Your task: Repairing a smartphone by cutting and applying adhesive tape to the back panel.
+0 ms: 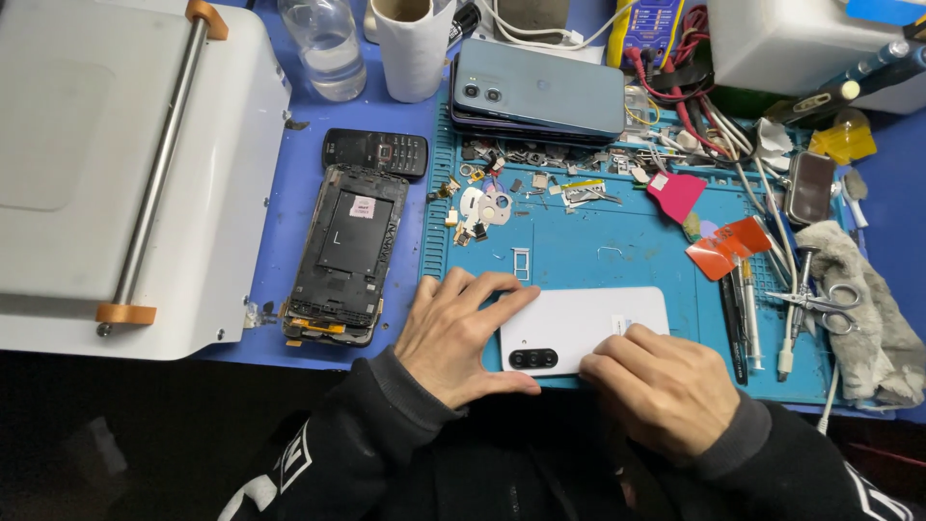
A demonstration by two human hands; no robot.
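Note:
A white phone (579, 323) lies back up on the blue work mat (598, 251), its three camera lenses toward me. My left hand (458, 333) rests on the phone's left end, thumb and fingers spread around the corner. My right hand (661, 386) lies on the phone's lower right edge with its fingers curled and the fingertips pressing on the back cover. Both sleeves are black.
A stripped phone frame (342, 256) and a small black keypad phone (376, 151) lie left of the mat. A white machine (116, 164) fills the left. Stacked phones (540, 92), small parts, picks, scissors (820, 304), tweezers, a grey cloth (868, 309), a cup and a bottle crowd the back and right.

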